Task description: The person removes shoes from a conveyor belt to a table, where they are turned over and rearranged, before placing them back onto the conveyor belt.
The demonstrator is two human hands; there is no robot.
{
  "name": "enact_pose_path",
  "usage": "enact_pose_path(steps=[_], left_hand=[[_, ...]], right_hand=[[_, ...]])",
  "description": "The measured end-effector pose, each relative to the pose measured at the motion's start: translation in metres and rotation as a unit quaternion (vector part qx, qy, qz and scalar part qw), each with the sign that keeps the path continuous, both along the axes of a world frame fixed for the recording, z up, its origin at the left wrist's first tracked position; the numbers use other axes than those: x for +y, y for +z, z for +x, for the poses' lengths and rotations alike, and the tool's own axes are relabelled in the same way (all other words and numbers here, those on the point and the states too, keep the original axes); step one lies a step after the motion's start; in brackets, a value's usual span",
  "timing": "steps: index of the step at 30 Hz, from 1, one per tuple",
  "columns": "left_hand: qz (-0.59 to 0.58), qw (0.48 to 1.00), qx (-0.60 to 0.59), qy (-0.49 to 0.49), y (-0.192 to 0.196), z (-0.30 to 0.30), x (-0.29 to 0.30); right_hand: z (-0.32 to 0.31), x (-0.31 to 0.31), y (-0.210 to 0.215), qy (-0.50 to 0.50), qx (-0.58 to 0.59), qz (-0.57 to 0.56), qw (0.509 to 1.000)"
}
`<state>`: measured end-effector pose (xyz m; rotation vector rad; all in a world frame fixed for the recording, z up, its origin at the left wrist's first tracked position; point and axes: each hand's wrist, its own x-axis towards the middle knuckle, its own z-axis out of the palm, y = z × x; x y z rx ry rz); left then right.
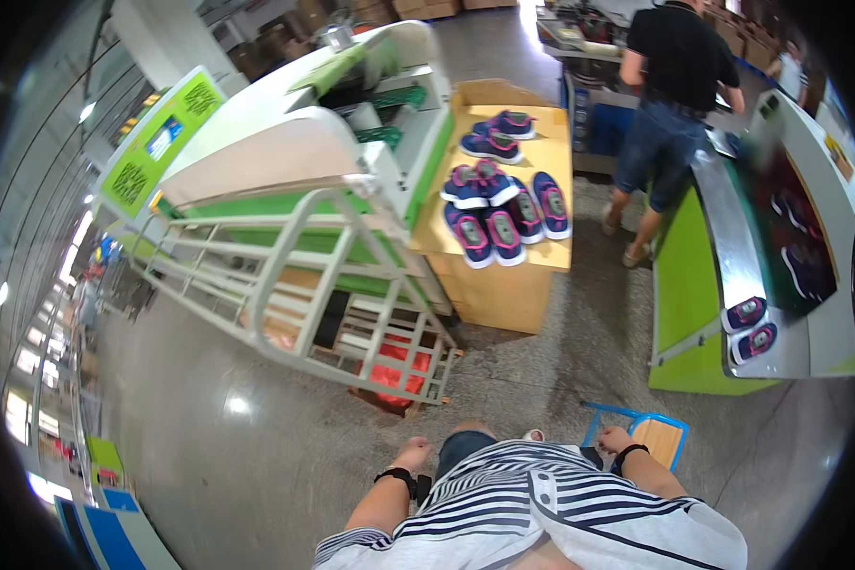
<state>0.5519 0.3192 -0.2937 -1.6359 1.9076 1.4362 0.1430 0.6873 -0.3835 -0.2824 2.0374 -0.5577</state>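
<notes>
My left hand [411,454] hangs low by my side, a black band round its wrist. It is nearest to the pale metal rack, apart from it, and its fingers are too small to read. On the other side my right hand [615,440], also with a black wristband, has curled fingers. It overlaps a small stool [665,444] with a blue tube frame and wooden seat; whether it grips the frame cannot be made out. Several navy shoes with pink trim [503,236] lie ahead on a yellow-topped table [456,249]. Two similar shoes [752,342] rest on a machine's metal ledge.
A pale tube rack [304,223] with slatted shelves stands at the left, holding a red bag [396,366] low down. Behind it is a white and green machine [256,157]. At the right, a green-sided conveyor machine [684,285] borders the aisle, where a person [674,95] stands.
</notes>
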Motion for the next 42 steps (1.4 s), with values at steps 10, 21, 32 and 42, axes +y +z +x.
enact_pose_path(steps=[10, 21, 32, 42], left_hand=[[-0.013, 0.988, 0.009, -0.155, -0.037, -0.118, -0.067], [-0.454, 0.838, 0.298, -0.052, 0.139, -0.363, -0.188], [-0.403, 0.857, 0.300, -0.114, 0.122, -0.457, -0.273], [-0.380, 0.878, 0.267, -0.118, 0.139, -0.458, -0.276]], right_hand=[[-0.001, 0.073, -0.019, 0.159, 0.088, -0.001, 0.983], [-0.025, 0.008, -0.019, 0.307, 0.148, 0.067, 0.938], [-0.181, -0.166, 0.076, -0.225, 0.005, -0.122, 0.967], [-0.371, -0.338, 0.139, -0.218, 0.009, -0.192, 0.957]])
